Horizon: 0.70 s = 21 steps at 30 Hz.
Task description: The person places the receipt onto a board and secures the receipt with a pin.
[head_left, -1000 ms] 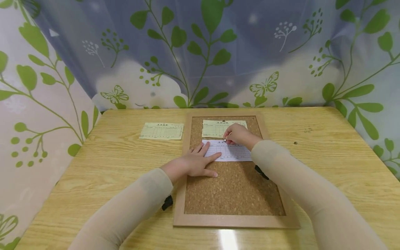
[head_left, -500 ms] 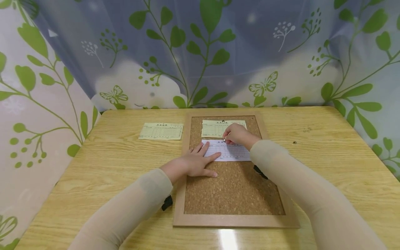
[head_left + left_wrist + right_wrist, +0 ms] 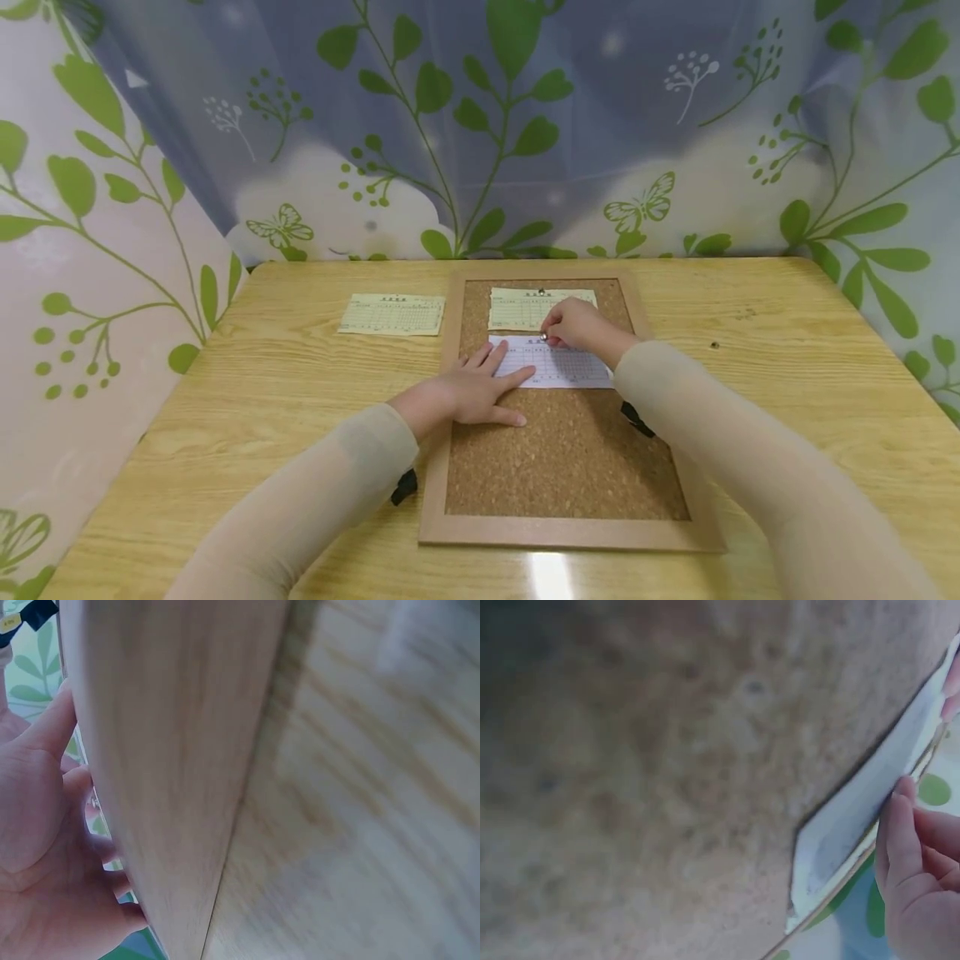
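Note:
A wood-framed cork board [image 3: 562, 458] lies on the table, with a white printed form [image 3: 558, 368] across its upper half. My left hand [image 3: 480, 396] rests flat with spread fingers over the form's left side, thumb on the cork. At the form's top edge, my right hand [image 3: 579, 325] pinches a small silver pushpin [image 3: 543, 337] between thumb and fingertips. Right above lies a pale yellow form [image 3: 513, 310], with another pushpin [image 3: 542, 292] at its top edge. In the right wrist view, the fingertips of the right hand [image 3: 919, 870] meet the white form [image 3: 847, 817].
A second yellow form [image 3: 392, 315] lies on the wooden table [image 3: 300, 375], left of the board. To the right of the board is a small dark round spot [image 3: 715, 345]. A leaf-patterned curtain [image 3: 480, 125] hangs behind the table's far edge.
The head view has shifted slightly. Both hands keep their places on the board, the right one still pinching the pushpin at the white form's top edge.

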### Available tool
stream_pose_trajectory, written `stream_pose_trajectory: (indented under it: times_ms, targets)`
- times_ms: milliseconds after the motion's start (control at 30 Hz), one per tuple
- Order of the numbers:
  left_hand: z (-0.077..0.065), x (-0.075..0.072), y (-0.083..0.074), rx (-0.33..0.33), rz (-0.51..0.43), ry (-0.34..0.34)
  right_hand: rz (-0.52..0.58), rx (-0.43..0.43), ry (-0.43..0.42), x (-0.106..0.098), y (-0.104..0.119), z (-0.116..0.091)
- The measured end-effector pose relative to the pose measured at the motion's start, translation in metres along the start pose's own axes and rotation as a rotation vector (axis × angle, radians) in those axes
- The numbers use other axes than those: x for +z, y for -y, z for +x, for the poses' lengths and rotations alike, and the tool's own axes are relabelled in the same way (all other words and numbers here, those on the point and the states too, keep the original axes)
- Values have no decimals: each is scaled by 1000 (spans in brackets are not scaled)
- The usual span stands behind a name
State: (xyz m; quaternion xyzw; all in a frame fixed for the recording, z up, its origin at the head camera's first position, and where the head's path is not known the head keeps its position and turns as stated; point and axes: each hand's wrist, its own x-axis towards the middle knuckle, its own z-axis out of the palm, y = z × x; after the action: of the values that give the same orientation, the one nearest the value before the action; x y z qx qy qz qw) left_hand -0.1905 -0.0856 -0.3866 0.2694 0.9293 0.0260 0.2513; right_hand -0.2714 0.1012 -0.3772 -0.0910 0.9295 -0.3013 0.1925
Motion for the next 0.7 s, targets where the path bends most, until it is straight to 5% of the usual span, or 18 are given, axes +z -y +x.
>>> stream_pose_trajectory:
  times_ms: [367, 700]
  targets:
    - [1, 1, 2, -3, -5, -6, -438, -242, 64, 4, -3, -34]
    - [1, 1, 0, 2, 1, -6, -548, -224, 69, 14, -6, -47]
